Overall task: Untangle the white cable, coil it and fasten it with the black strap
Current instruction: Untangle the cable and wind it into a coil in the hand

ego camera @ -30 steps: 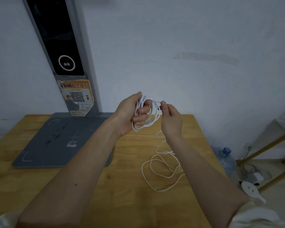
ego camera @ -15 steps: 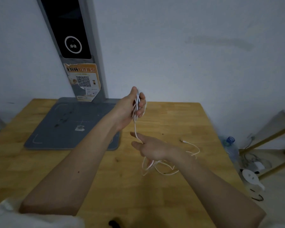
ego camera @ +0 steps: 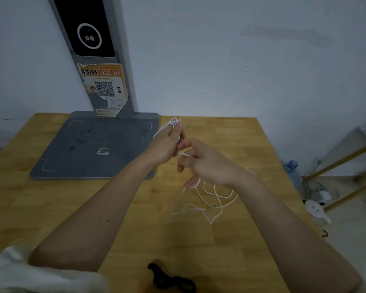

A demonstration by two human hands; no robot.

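Observation:
My left hand point(ego camera: 166, 143) is closed around several coiled loops of the thin white cable point(ego camera: 216, 196), which poke out above its fingers. My right hand point(ego camera: 207, 163) is just right of it and touches it, pinching the cable strand between the fingertips. The loose rest of the cable hangs from my right hand and lies in tangled loops on the wooden table point(ego camera: 51, 210) below my right wrist. The black strap point(ego camera: 170, 281) lies crumpled on the table near the front edge, between my forearms and apart from both hands.
A grey flat base point(ego camera: 89, 149) with an upright post and a QR sticker stands at the back left of the table. Right of the table on the floor are a water bottle point(ego camera: 292, 169), cables, a white object and a wooden rack.
My right hand has come up from the table to meet my left hand, drawing cable with it. The view has tilted down, bringing the black strap into sight.

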